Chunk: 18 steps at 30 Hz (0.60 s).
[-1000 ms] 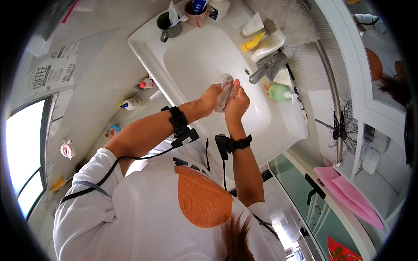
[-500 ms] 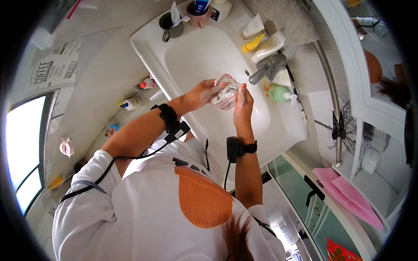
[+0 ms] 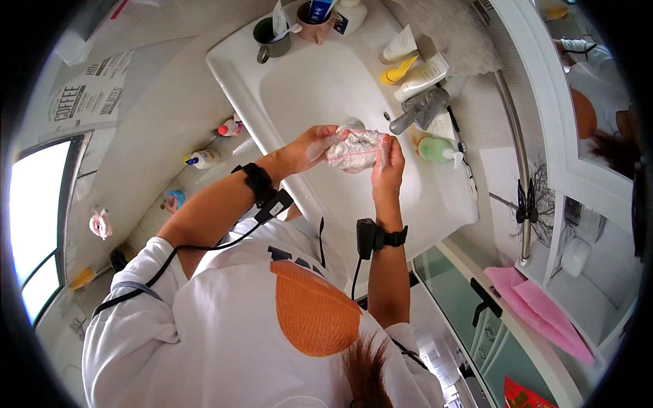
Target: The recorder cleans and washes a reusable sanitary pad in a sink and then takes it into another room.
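Between my two hands a wet, bunched white cloth [image 3: 355, 151] with thin pink lines is held over the washbasin [image 3: 309, 85]. It looks sudsy. My left hand [image 3: 314, 146] grips its left end, and the fingers are coated with whitish lather. On the other end, my right hand [image 3: 388, 166] is closed, thumb uppermost. The cloth is spread sideways between them, and its underside is hidden. Just right of the cloth, apart from it, is the grey tap [image 3: 420, 112].
Right of the tap stands a green pump bottle [image 3: 435, 149]. White tubes [image 3: 422, 76] and a yellow tube [image 3: 399, 70] lie on the basin's right rim. A dark green mug [image 3: 272, 42] and a pink cup [image 3: 313, 28] stand at the far rim. A pink towel [image 3: 537, 313] hangs at lower right.
The cloth has gone from a compact bundle to a wider, stretched shape. My right hand has shifted slightly right, away from the left.
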Available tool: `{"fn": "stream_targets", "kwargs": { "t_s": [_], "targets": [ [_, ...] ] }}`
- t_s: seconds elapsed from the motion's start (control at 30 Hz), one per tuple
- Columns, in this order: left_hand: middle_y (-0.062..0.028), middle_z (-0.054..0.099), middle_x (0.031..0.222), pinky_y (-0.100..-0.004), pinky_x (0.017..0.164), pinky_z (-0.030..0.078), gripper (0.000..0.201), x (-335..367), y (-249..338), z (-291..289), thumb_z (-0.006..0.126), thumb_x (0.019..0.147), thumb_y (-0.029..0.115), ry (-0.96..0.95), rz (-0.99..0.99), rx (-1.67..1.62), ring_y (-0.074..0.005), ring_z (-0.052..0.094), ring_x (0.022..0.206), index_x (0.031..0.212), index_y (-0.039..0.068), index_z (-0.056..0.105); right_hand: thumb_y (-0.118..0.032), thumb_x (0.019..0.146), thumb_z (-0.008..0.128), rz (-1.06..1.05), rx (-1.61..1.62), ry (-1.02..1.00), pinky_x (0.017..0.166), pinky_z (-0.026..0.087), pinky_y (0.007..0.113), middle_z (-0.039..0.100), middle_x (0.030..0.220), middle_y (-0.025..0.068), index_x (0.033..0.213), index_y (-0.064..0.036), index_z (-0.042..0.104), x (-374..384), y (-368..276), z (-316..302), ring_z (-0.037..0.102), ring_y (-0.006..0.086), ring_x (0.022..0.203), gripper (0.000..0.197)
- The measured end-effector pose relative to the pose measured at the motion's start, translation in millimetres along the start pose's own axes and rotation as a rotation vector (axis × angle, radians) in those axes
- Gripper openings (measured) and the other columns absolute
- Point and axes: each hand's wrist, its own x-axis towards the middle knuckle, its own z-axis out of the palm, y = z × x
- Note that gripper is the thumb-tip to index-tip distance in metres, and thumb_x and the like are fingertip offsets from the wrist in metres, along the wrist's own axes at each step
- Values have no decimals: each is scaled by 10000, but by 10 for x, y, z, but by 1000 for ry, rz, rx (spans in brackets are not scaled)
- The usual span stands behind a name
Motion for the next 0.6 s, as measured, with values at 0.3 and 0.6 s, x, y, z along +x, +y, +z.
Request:
{"fn": "stream_targets", "kwargs": {
  "t_s": [0.3,0.6],
  "targets": [
    [-48,576,827,-289,596,478,476,62,-13,305,380,873,459,168,-54,77,-133,552,750,983,27,544,-281,839,488,-403,-800,46,454,421,362,563,575,132,670,-60,557,-122,-156,463,546,303,521,287],
    [-44,568,780,-271,617,435,508,96,-308,97,361,874,467,366,-34,218,-122,528,700,912,3,565,-256,841,486,-520,-813,168,434,426,377,537,526,134,602,-69,519,-39,68,541,528,301,472,306]
  ]
}}
